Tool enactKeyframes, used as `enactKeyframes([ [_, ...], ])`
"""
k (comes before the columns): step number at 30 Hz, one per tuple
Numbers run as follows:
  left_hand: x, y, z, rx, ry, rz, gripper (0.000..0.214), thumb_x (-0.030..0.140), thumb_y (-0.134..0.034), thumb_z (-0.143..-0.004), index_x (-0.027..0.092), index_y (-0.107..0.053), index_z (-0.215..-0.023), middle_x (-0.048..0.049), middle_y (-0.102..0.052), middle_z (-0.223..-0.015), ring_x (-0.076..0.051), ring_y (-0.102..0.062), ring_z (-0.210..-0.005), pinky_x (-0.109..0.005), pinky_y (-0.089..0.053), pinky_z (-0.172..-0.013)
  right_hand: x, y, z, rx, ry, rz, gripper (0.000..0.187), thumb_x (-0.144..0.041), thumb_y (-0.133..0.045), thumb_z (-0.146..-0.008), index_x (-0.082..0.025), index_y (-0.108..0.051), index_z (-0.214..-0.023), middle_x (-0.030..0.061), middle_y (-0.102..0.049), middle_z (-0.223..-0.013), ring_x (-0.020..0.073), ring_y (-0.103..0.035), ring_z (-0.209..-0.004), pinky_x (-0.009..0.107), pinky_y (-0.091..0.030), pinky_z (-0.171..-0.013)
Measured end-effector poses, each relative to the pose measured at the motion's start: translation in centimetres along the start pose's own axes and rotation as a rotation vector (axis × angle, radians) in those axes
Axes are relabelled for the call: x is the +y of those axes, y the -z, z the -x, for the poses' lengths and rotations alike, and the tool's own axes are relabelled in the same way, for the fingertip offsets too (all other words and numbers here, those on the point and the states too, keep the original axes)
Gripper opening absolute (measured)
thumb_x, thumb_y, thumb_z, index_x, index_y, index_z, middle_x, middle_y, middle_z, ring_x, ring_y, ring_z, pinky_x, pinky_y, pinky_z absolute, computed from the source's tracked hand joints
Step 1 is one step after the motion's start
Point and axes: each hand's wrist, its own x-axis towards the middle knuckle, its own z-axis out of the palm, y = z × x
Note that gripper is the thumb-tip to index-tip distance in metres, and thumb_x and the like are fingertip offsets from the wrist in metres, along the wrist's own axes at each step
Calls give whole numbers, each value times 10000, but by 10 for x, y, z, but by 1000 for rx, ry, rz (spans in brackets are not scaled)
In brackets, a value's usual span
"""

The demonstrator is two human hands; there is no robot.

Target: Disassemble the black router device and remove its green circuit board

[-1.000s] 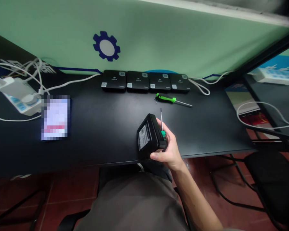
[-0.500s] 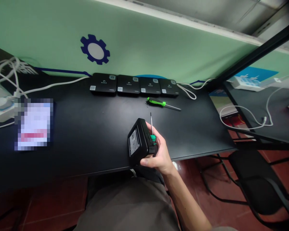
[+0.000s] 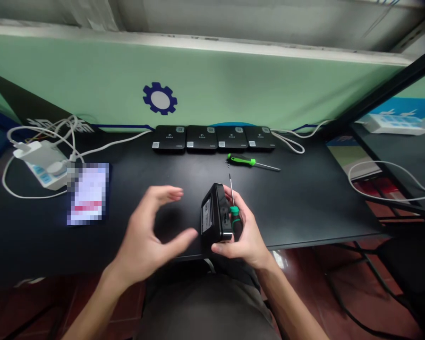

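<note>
1. Presently the right hand (image 3: 250, 243) holds a small black box unit (image 3: 214, 215) at 12 o'clock, counted from the wearer's lap, just above the near edge of the black desk (image 3: 304, 203). The unit stands tilted on one long side, with its white label (image 3: 207, 216) facing toward 9 o'clock.
2. The right fingers (image 3: 227, 190) are closed around the far side, with the thumb beneath the near end. A green-handled screwdriver (image 3: 235, 211) is held in the same hand, its thin shaft pointing toward 12 o'clock beside the unit.
3. The left hand (image 3: 147, 236) is open and curved at 11 o'clock, holding nothing. Its thumb is near the unit but not touching it.
4. Handling, judged: the unit looks light and stiff, but its smooth casing may slip. The long edges seem the safest hold, clear of the shaft.
5. Four similar black units (image 3: 201, 138) sit in a row at 12 o'clock, with a second green-handled screwdriver (image 3: 246, 160) just before them. A power strip (image 3: 44, 167) with white cables lies at 10 o'clock.
</note>
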Motion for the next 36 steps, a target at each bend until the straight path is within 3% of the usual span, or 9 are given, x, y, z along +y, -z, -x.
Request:
enactKeyframes([
  [2,-3,-11,-2,-171,2,5,1037,378,-1033,-827,363,-487,-1709,-118,-520,-1733,-400,-576,-1573,-605,-519,-1332,-3,1,-1,-15,9,7,1224,-468,-1114,-618,-402,-527,-1690,103,-646,-1657,433,-677,-1439,574,-659,-1110],
  [5,-11,-24,-15,-290,-19,103,1165,367,-1044,-777,387,-413,-1756,-108,-500,-1769,-391,-553,-1607,-612,-478,-1368,-8,-1,-1,-51,13,-6,1163,-421,-1104,-649,-410,-543,-1669,87,-591,-1724,398,-688,-1425,535,-669,-1083],
  [9,-18,-29,-37,-314,-83,190,1181,335,-1050,-706,375,-450,-1723,-97,-592,-1674,-383,-635,-1518,-604,-520,-1328,-17,-1,-1,-67,7,-33,1120,-380,-1096,-682,-394,-561,-1665,92,-634,-1680,360,-693,-1430,454,-681,-1008],
  [13,-11,-22,-49,-279,-149,6,1076,306,-997,-695,335,-515,-1656,-94,-611,-1524,-365,-660,-1412,-571,-579,-1245,-29,23,7,-132,44,65,1069,-379,-1069,-750,-413,-588,-1704,60,-610,-1728,346,-615,-1535,417,-641,-1092],
  [15,-7,-16,-49,-268,-134,-108,1042,326,-985,-718,332,-517,-1649,-95,-586,-1480,-358,-653,-1373,-559,-605,-1197,-37,41,15,-80,34,136,784,-483,-929,-931,-418,-655,-1663,59,-630,-1698,246,-750,-1181,322,-644,-820],
  [17,-5,-11,-48,-283,-109,-176,1046,330,-975,-728,337,-502,-1661,-96,-562,-1451,-350,-649,-1336,-555,-622,-1162,-45,56,25,-9,-5,218,502,-553,-631,-1144,-393,-719,-1611,60,-769,-1431,118,-628,-689,284,-513,-572],
  [21,-9,-9,-44,-324,-106,-212,1095,301,-946,-727,353,-459,-1706,-107,-513,-1450,-342,-638,-1316,-551,-640,-1142,-61,64,42,-32,-3,569,426,-516,-533,-1206,-312,-819,-1446,25,-799,-975,184,-691,-789,317,-555,-725],
  [27,-17,-16,-40,-332,-170,-258,1108,304,-937,-733,354,-452,-1728,-118,-466,-1438,-365,-588,-1365,-581,-620,-1180,-73,58,48,-32,68,767,224,-477,-636,-1179,-301,-769,-1218,-16,-836,-1032,164,-749,-813,310,-525,-751],
  [36,-25,-16,-44,-392,-155,-235,1094,335,-979,-712,334,-493,-1692,-126,-471,-1467,-391,-507,-1438,-613,-559,-1258,-70,74,32,-27,25,854,281,-541,-687,-1144,-318,-856,-1126,-14,-892,-1093,223,-813,-912,351,-544,-821],
])
